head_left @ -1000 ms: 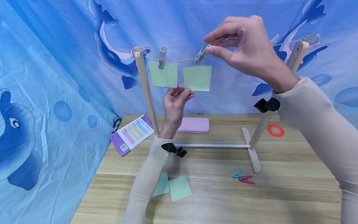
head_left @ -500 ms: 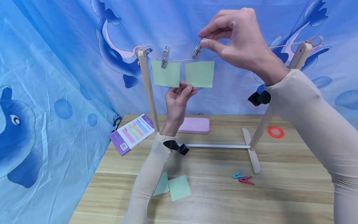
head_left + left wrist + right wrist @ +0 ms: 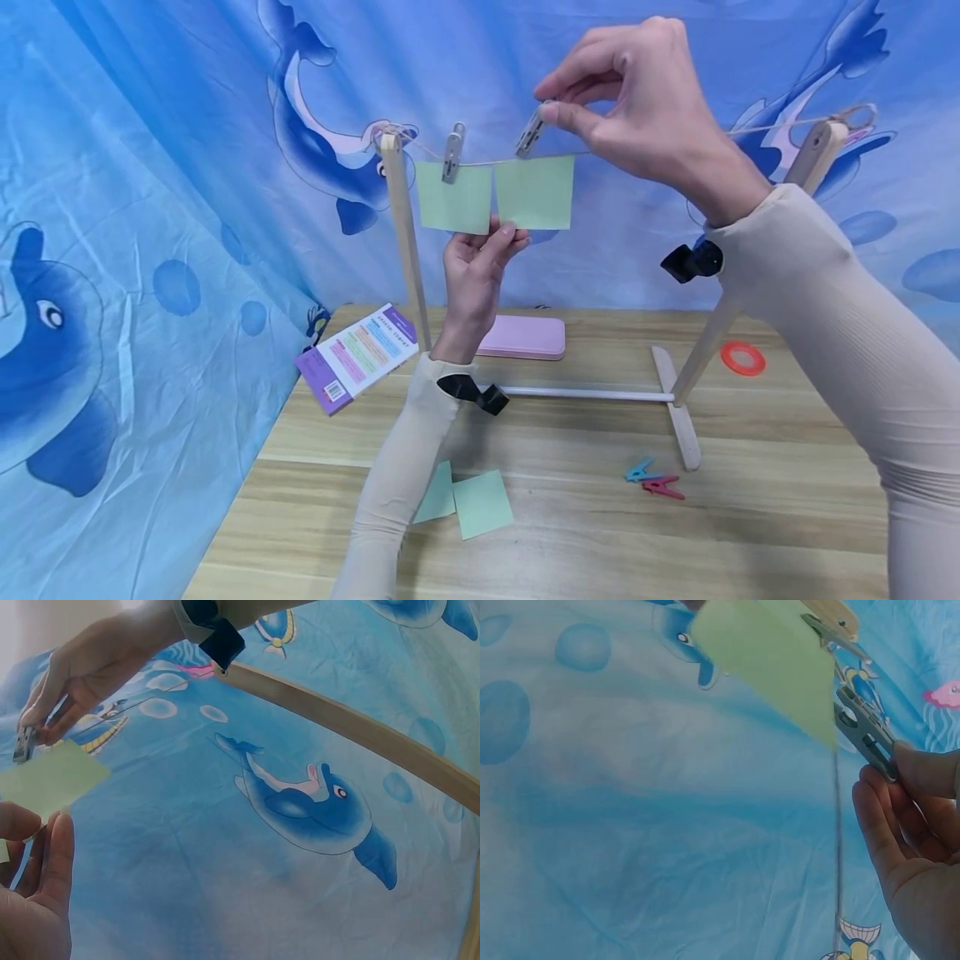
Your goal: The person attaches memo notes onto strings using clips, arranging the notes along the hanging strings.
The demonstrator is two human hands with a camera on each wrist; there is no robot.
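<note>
Pinning is under way: the grey clothespin [image 3: 530,133] is pinched by the right hand [image 3: 645,100] at the string [image 3: 480,162], while the green note [image 3: 534,192] is steadied from below by the left hand [image 3: 476,271]; release comes next, judged likely.

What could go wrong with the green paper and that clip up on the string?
1. The right hand pinches the grey clip at only the top corner of the second green note; it might slip off or hang crooked.
2. The left hand holds the note's bottom edge; a tug could tear it or pull it free.
3. That note's edge nearly meets the first note; they could overlap.
</note>
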